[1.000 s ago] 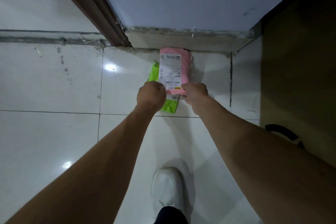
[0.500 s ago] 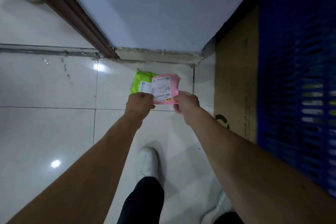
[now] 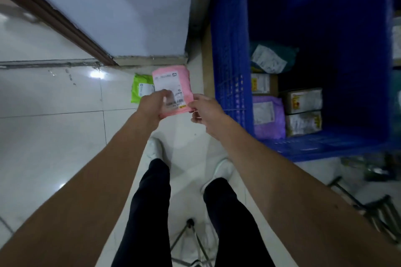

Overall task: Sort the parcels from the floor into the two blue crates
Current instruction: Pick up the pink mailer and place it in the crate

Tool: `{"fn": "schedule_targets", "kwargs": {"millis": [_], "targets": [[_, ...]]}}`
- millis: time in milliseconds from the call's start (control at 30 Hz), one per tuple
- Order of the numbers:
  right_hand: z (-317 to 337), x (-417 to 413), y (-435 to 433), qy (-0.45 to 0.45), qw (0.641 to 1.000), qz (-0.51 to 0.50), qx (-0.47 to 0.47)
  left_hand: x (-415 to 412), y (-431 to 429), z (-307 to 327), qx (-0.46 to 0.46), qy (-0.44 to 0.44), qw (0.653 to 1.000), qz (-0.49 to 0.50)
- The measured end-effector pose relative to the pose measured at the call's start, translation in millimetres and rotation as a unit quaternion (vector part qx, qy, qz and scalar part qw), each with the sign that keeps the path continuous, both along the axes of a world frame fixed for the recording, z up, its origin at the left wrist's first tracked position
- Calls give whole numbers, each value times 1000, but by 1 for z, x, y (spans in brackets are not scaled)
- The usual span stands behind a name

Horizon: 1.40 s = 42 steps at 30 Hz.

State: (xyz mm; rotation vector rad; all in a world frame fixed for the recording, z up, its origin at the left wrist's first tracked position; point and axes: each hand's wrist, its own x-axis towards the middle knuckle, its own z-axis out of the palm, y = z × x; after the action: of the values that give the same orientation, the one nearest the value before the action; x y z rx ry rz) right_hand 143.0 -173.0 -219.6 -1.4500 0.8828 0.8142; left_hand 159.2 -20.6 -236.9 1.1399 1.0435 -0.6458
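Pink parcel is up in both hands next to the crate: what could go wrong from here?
1. The pink parcel is pinched only at its lower edge by the left hand and right hand; the soft bag could slip during the swing right.
2. The blue crate wall stands between parcel and opening, so a low pass may snag it.
3. The green parcel remains on the floor and could be overlooked.

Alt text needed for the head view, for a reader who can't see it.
Both hands, left hand and right hand, hold a pink parcel above the tiled floor. A green parcel lies below by the wall; a blue crate with parcels stands right.
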Motion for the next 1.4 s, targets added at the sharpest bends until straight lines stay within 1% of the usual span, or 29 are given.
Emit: {"fn": "schedule_targets", "kwargs": {"millis": [100, 267, 400, 533, 667, 800, 900, 1100, 1167, 1300, 1333, 1400], "targets": [[58, -21, -30, -23, 999, 32, 8, -16, -21, 60, -36, -15, 999, 3], [145, -52, -77, -76, 995, 57, 3, -35, -55, 152, -42, -38, 998, -25], [189, -74, -109, -100, 994, 51, -2, -48, -88, 215, -25, -71, 995, -61], [217, -96, -141, -127, 990, 60, 4, -61, -118, 252, -4, -97, 991, -94], [222, -109, -171, -138, 986, 88, -14, -71, -150, 266, 22, -117, 986, -115], [225, -108, -201, -133, 989, 60, -15, -72, -176, 267, 43, -123, 981, -143], [226, -99, -218, -136, 990, 25, -22, -70, -190, 267, 67, -146, 963, -215], [230, -74, -236, -169, 984, -49, -29, -53, -205, 264, 73, -173, 916, -355], [233, -67, -237, -169, 983, -73, -14, -46, -206, 267, 84, -182, 903, -380], [235, -53, -240, -157, 984, -86, -6, -33, -207, 275, 104, -206, 876, -425], [235, -51, -242, -155, 984, -89, -8, -30, -206, 274, 106, -212, 872, -429], [236, -44, -245, -154, 982, -111, -11, -24, -205, 272, 92, -211, 878, -419]]}}
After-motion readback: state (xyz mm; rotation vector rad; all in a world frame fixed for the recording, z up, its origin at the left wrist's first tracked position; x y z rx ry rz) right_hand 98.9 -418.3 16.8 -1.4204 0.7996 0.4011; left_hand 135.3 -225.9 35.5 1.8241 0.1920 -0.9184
